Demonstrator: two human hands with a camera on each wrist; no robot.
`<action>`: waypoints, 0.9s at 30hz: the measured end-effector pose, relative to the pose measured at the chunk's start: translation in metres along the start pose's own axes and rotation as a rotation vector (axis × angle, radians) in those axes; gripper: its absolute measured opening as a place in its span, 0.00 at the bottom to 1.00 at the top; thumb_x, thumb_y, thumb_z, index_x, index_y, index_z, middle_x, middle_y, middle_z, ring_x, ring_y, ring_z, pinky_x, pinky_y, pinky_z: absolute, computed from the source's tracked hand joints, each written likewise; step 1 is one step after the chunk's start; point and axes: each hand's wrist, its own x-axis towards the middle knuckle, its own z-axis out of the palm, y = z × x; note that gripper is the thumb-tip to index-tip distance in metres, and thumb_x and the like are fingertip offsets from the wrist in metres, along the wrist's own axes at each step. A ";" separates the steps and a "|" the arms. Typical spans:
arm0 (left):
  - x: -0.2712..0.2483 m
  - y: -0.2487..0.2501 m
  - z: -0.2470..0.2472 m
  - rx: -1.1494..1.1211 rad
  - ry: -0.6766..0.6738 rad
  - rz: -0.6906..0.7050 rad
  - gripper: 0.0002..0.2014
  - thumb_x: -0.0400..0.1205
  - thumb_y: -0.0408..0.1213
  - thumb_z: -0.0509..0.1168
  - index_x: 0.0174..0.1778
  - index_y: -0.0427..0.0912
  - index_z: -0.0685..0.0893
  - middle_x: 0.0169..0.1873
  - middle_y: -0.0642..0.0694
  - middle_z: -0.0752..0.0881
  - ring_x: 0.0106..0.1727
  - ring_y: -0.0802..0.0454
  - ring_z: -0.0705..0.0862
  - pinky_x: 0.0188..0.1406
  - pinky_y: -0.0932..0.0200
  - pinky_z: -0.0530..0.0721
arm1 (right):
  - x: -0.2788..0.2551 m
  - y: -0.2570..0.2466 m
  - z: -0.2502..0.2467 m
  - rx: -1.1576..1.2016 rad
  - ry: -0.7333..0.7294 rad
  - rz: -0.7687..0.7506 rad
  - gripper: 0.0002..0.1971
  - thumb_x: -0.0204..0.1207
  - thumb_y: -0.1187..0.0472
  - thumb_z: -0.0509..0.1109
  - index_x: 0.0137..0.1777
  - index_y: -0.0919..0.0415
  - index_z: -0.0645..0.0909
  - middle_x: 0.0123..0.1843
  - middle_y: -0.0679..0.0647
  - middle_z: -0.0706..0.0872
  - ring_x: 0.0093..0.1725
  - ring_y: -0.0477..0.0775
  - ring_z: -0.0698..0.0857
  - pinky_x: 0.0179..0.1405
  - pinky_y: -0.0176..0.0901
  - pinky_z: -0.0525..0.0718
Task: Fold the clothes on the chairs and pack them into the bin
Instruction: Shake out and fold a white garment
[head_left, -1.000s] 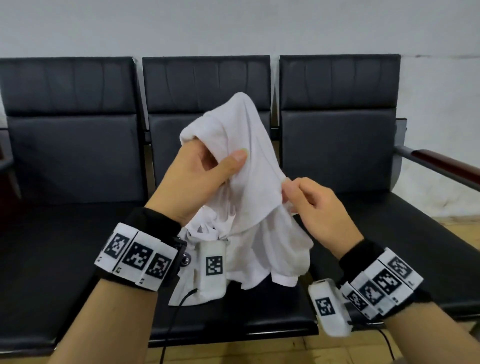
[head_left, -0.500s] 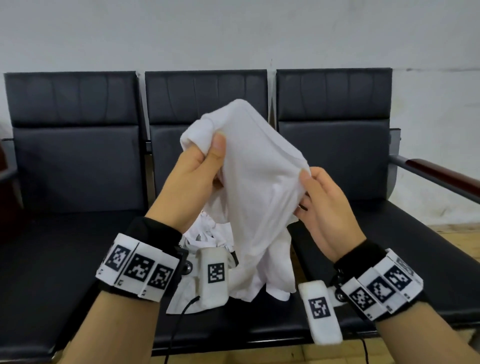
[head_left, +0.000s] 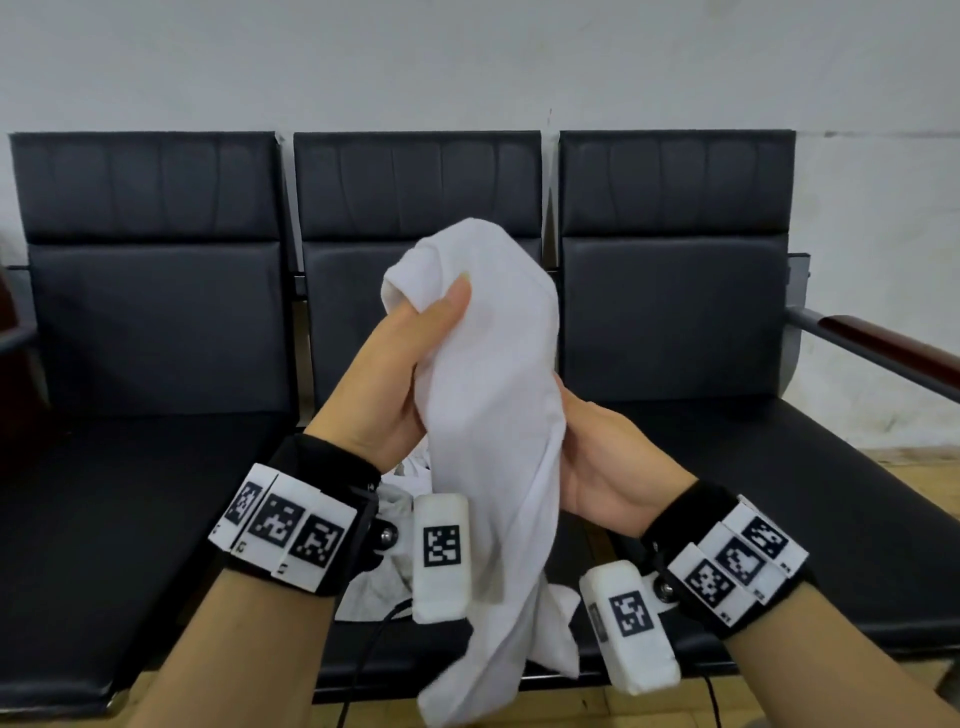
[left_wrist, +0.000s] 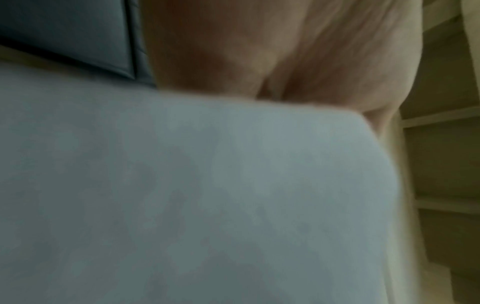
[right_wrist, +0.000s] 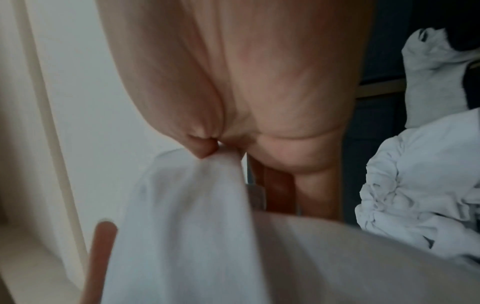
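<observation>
A white garment (head_left: 493, 395) hangs bunched in front of the middle chair. My left hand (head_left: 410, 364) grips its upper part, thumb pressed on the cloth near the top. Lower down, my right hand (head_left: 597, 457) holds the garment from the right side, its fingers hidden behind the cloth. In the right wrist view the fingers (right_wrist: 205, 150) pinch a fold of the white cloth (right_wrist: 187, 216). The left wrist view is blurred and mostly filled by white cloth (left_wrist: 194, 195) below the palm (left_wrist: 259, 51). No bin is in view.
Three joined black chairs (head_left: 156, 322) stand against a white wall. More crumpled white clothing (head_left: 410, 467) lies on the middle seat behind my hands, also seen as white clothing (right_wrist: 420, 181) in the right wrist view. A wood-topped armrest (head_left: 883, 348) juts out at right.
The garment has dropped and gathered into a narrower hanging bundle. My right hand moved down and left, from pinching the cloth's right edge to holding it from below. My head view tilted down.
</observation>
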 end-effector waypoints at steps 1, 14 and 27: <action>0.001 0.000 -0.003 0.041 0.000 0.011 0.23 0.83 0.43 0.69 0.75 0.40 0.81 0.64 0.43 0.91 0.66 0.46 0.90 0.58 0.55 0.89 | 0.000 0.000 -0.002 0.004 -0.033 0.040 0.27 0.91 0.39 0.53 0.85 0.49 0.70 0.80 0.56 0.80 0.79 0.62 0.79 0.79 0.72 0.73; -0.005 0.008 -0.003 0.193 0.040 0.020 0.18 0.91 0.48 0.58 0.73 0.47 0.82 0.64 0.49 0.91 0.67 0.52 0.89 0.67 0.55 0.87 | -0.011 -0.007 -0.003 -0.031 -0.009 -0.104 0.24 0.92 0.48 0.55 0.83 0.55 0.71 0.79 0.58 0.81 0.78 0.61 0.80 0.76 0.65 0.78; -0.012 0.026 -0.016 0.293 0.175 0.256 0.19 0.90 0.37 0.66 0.78 0.42 0.78 0.69 0.46 0.88 0.71 0.48 0.87 0.73 0.41 0.83 | -0.034 -0.043 0.024 -0.280 0.372 -0.696 0.08 0.88 0.57 0.67 0.58 0.62 0.80 0.50 0.57 0.91 0.51 0.54 0.89 0.54 0.50 0.88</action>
